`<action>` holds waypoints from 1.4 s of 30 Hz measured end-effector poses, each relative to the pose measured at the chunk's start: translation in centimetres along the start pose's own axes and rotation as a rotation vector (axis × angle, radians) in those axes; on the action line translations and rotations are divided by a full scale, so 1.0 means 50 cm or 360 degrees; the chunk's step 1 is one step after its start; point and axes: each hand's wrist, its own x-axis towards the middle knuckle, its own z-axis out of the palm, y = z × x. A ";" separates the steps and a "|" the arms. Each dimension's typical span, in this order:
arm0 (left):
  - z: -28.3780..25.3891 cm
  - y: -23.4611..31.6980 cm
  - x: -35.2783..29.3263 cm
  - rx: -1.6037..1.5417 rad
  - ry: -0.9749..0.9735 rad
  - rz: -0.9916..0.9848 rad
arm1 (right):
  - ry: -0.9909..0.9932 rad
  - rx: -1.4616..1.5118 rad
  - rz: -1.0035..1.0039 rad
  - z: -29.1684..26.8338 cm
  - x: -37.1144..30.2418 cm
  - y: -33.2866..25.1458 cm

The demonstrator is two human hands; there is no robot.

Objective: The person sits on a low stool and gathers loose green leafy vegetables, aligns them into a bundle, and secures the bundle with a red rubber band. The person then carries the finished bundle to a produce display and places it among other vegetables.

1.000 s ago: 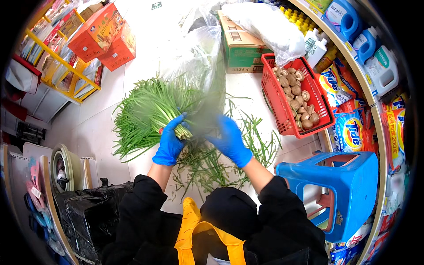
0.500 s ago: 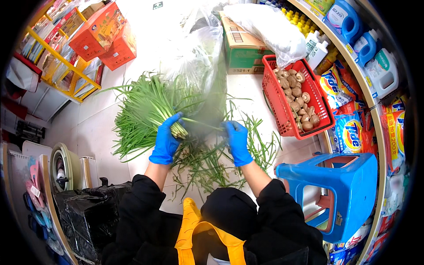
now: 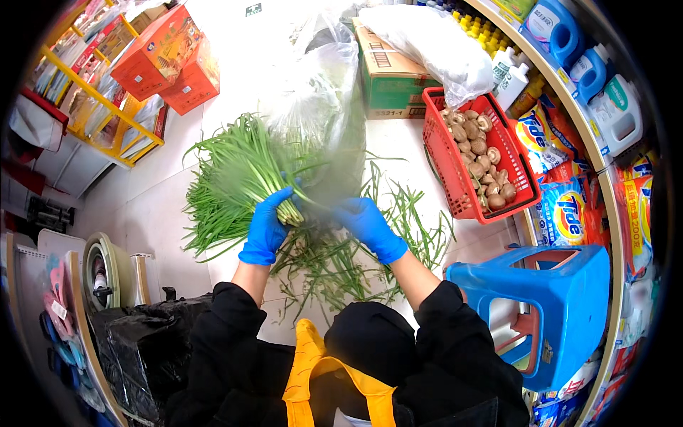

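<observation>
My left hand, in a blue glove, grips a thick bunch of green chives near its cut ends; the leaves fan out to the upper left. Beside the bunch's stems is my right hand, also blue-gloved, closed on the lower edge of a large clear plastic bag that stands over the bunch. Loose chive strands lie scattered on the white floor under and right of both hands.
A red basket of mushrooms sits to the right, a blue plastic stool at lower right. Cardboard boxes stand behind, orange boxes and a yellow rack upper left, detergent bottles and packets along the right shelf, a black bag lower left.
My right hand moved from the bunch's stems to the right, then came back against the bag's lower edge. The bunch in my left hand tilted a little; the left hand stayed where it was.
</observation>
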 end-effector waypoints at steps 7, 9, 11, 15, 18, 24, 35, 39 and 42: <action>0.016 -0.020 -0.016 0.0155 -0.0038 -0.0083 | 0.0423 -0.0010 -0.0239 0.043 0.006 0.031; 0.027 -0.017 -0.026 0.0194 0.0013 -0.0064 | 0.0491 0.0155 -0.0167 0.053 0.000 0.018; 0.031 -0.023 -0.024 0.0203 0.0018 -0.0036 | 0.0535 0.0345 -0.0090 0.054 0.007 0.039; 0.005 -0.053 0.003 0.0230 -0.0075 0.0093 | 0.0655 0.0686 0.0035 0.060 0.023 0.073; 0.000 -0.071 0.008 0.0315 -0.0054 0.0153 | 0.0708 0.1120 0.0308 0.060 0.030 0.084; 0.005 -0.090 0.008 0.0455 -0.0012 0.0220 | 0.0733 0.1280 0.0354 0.040 0.030 0.115; 0.000 -0.067 0.006 0.0398 -0.0062 0.0071 | 0.0196 0.0551 0.0156 0.042 0.016 0.050; -0.029 -0.095 0.030 0.0399 -0.0086 0.0130 | 0.0322 0.0614 -0.0031 0.050 0.033 0.104; -0.017 -0.094 0.030 0.0425 -0.0073 0.0190 | 0.0525 0.0124 -0.0447 0.031 0.037 0.158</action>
